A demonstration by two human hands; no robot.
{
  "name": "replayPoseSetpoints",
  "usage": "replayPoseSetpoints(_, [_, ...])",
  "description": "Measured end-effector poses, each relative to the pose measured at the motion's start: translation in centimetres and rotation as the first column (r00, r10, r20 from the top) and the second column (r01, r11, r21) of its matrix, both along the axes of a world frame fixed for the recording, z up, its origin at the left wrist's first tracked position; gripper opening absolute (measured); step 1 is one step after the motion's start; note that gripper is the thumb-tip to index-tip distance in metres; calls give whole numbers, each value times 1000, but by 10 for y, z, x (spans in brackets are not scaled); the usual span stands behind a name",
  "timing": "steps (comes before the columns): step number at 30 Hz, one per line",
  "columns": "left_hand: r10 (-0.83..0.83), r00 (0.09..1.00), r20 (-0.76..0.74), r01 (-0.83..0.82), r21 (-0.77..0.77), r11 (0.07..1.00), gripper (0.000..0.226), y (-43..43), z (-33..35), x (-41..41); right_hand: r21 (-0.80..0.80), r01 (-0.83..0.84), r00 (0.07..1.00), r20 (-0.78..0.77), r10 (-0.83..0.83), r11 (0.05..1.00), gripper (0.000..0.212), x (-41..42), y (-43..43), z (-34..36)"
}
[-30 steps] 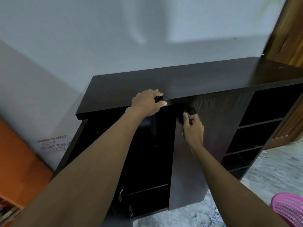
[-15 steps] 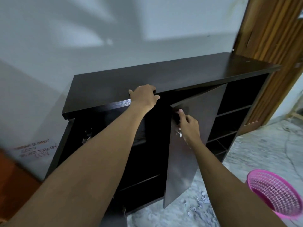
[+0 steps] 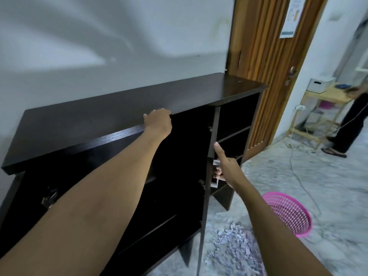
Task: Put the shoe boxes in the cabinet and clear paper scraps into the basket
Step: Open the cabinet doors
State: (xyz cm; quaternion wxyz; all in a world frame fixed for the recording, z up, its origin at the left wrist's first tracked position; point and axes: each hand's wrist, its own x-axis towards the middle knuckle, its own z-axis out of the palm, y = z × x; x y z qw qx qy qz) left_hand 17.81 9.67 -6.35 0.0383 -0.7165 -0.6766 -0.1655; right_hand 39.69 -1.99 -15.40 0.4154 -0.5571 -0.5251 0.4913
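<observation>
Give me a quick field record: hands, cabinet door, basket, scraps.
left hand: grips front edge of cabinet top
right hand: holds door handle, thumb up
door: swung open, seen edge-on
basket: pink, on floor right of scraps
paper scraps: piled on floor below door
cabinet interior: dark, contents not made out

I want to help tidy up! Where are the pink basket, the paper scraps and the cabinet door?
pink basket [image 3: 288, 216]: head view, mesh wall.
paper scraps [image 3: 235, 250]: head view, middle of pile.
cabinet door [image 3: 206, 196]: head view, front edge.
</observation>
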Motion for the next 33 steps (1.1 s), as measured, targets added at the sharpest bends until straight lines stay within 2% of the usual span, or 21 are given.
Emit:
replayPoseSetpoints(2, [-28, 998, -51, 28, -17, 999, 41, 3, -2, 6, -154, 24, 997, 73, -13, 988, 99, 30, 2, 11])
replayPoseSetpoints(3, [-43, 996, -80, 41, -27, 999, 43, 5, -2, 10, -207, 19, 994, 107, 3, 978, 99, 42, 1, 22])
replayPoseSetpoints(5, [-67, 991, -114, 63, -44, 997, 48, 7, -3, 18, -222, 5, 979, 200, 40, 975, 93, 54, 0, 49])
replayPoseSetpoints(7, [-81, 989, -128, 75, -48, 996, 51, 10, -4, 26, -150, 76, 916, 401, -10, 986, 79, 60, 10, 67])
replayPoseSetpoints(10, [-88, 984, -156, 82, -48, 996, 54, 12, -5, 35, -13, 202, 639, 760, -122, 979, 54, 57, 25, 78])
replayPoseSetpoints(13, [-81, 983, -163, 76, -40, 996, 58, 13, -6, 39, 100, 294, 361, 909, -207, 951, 38, 49, 25, 73])
replayPoseSetpoints(14, [-80, 983, -164, 75, -36, 997, 60, 14, -8, 40, 153, 308, 286, 926, -245, 939, 41, 47, 23, 69])
replayPoseSetpoints(17, [-80, 982, -171, 76, -35, 997, 66, 16, -12, 40, 286, 302, 60, 946, -317, 910, 68, 47, 21, 52])
replayPoseSetpoints(19, [-78, 983, -168, 73, -37, 997, 70, 17, -13, 40, 354, 276, -43, 933, -357, 893, 75, 56, 25, 41])
replayPoseSetpoints(23, [-75, 982, -173, 75, -8, 997, 72, 18, -17, 39, 424, 230, -74, 905, -419, 876, 72, 74, 35, 30])
replayPoseSetpoints(27, [-95, 986, -138, 97, 4, 995, 73, 16, -19, 36, 479, 194, 7, 872, -489, 856, 75, 85, 40, 18])
replayPoseSetpoints(31, [-153, 979, -136, 158, 27, 987, 63, 3, -23, 32, 570, 72, 8, 820, -572, 818, 76, 88, 19, 0])
replayPoseSetpoints(33, [-202, 974, -102, 208, 54, 977, 60, -12, -30, 35, 586, 50, 48, 808, -587, 809, 70, 85, -1, -12])
